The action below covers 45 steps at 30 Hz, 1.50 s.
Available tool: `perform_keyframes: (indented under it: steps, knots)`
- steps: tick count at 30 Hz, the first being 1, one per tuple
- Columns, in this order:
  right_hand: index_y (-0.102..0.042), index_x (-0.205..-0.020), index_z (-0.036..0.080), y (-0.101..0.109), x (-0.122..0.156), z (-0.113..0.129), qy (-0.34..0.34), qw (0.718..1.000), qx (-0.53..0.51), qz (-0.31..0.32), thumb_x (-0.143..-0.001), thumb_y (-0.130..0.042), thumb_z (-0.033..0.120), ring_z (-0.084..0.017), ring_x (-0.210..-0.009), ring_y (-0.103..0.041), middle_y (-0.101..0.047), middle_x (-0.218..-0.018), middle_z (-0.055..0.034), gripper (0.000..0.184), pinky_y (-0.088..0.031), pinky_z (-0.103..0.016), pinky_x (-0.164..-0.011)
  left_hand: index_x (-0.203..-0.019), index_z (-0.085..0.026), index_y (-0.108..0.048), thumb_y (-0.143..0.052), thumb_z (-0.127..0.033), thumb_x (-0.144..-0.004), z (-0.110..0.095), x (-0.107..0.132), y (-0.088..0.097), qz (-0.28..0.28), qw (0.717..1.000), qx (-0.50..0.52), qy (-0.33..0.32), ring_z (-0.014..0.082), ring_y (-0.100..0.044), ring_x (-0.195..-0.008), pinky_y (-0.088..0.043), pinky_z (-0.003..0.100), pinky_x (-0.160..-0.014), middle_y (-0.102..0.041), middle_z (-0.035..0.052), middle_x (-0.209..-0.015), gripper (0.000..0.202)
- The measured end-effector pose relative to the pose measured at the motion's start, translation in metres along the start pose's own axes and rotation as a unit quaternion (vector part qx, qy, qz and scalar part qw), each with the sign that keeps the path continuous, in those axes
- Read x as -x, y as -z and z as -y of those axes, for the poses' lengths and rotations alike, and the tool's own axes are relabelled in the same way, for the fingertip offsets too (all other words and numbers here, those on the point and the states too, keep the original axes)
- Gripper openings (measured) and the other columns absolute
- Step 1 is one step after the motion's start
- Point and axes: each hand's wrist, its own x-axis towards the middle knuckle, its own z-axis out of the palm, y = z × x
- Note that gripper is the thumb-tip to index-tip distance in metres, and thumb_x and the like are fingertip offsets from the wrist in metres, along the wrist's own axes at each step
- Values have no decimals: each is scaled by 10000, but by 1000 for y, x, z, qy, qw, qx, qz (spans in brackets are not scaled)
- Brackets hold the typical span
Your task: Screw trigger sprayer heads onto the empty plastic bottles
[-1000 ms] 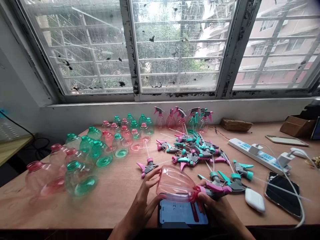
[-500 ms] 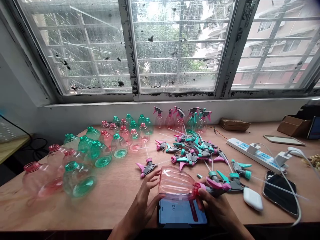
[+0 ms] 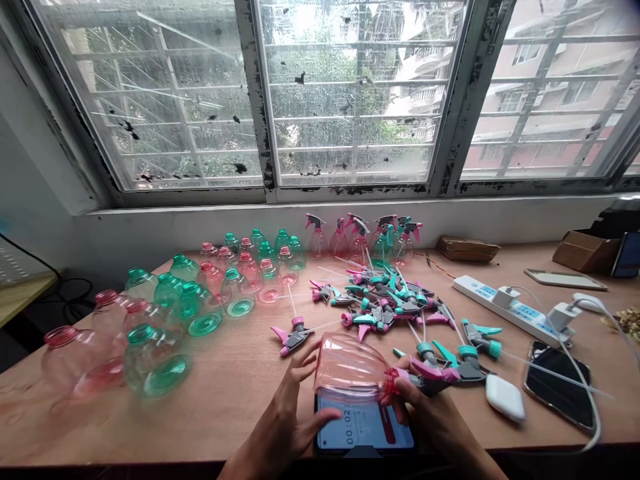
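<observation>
A clear pink spray bottle (image 3: 350, 367) lies on its side in the air, base to the left, over a lit phone (image 3: 357, 423). My right hand (image 3: 420, 407) is closed round its neck, at the pink collar of a grey-and-pink trigger sprayer (image 3: 434, 373) seated on the bottle. My left hand (image 3: 293, 407) is at the bottle's base: its fingers rest against the base, partly hidden behind it, while the thumb stands apart over the phone. A loose pink-and-grey trigger sprayer (image 3: 294, 335) lies just beyond my left fingers.
Open pink and green bottles (image 3: 203, 310) stand at the left. A pile of loose trigger sprayers (image 3: 385, 300) lies in the middle, with assembled spray bottles (image 3: 360, 243) behind. At the right are a power strip (image 3: 487, 293), a white earbud case (image 3: 505, 398) and a dark phone (image 3: 555, 383).
My left thumb has come off the bottle's underside and swung down over the phone. The bottle has shifted slightly left and looks a little turned. My right hand keeps its grip.
</observation>
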Motion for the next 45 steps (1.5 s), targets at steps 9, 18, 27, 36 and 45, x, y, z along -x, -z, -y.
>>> perform_keyframes:
  steps: [9, 18, 27, 36, 45]
  knots:
    - [-616, -725, 208, 2, 1, 2, 12, 1000, -14, 5, -873, -615, 603, -161, -497, -535, -597, -533, 25, 423, -412, -277, -512, -1348, -290, -477, -526, -132, -1001, 4, 0, 0, -29, 998, -35, -37, 282, -462, -1395, -476, 470, -1094, -420, 124, -1532, 385]
    - [-661, -722, 188, 3, 2, 0, 23, 999, 33, -9, -770, -786, 511, -151, -509, -555, -691, -582, -11, 349, -413, -262, -516, -1389, -236, -402, -532, -422, -986, 6, 1, 2, 6, 1000, 8, 5, 342, -311, -1484, -363, 556, -1163, -330, 191, -1581, 462]
    - [-631, -673, 206, 5, 1, -1, 49, 996, 69, -24, -784, -755, 529, -152, -506, -565, -646, -551, 11, 364, -424, -242, -491, -1399, -220, -379, -655, -469, -905, 3, 3, 2, 23, 1000, -12, 11, 366, -329, -1474, -374, 569, -1150, -329, 219, -1582, 619]
    - [-599, -473, 208, 10, 3, 0, 75, 983, 169, 7, -909, -522, 605, -163, -484, -554, -582, -471, -6, 595, -462, -270, -532, -1399, -291, -411, -558, -194, -997, 7, 2, 1, -18, 998, -34, -56, 305, -348, -1472, -356, 531, -1169, -342, 133, -1591, 439]
    - [-759, -842, 204, 2, 4, 3, 147, 951, 273, -12, -756, -761, 567, -247, -647, -673, -732, -694, -43, 373, -536, -314, -585, -1576, -315, -113, -590, -669, -839, 6, 3, 2, -12, 990, 88, 111, 393, -391, -1424, -348, 587, -1160, -354, 155, -1579, 947]
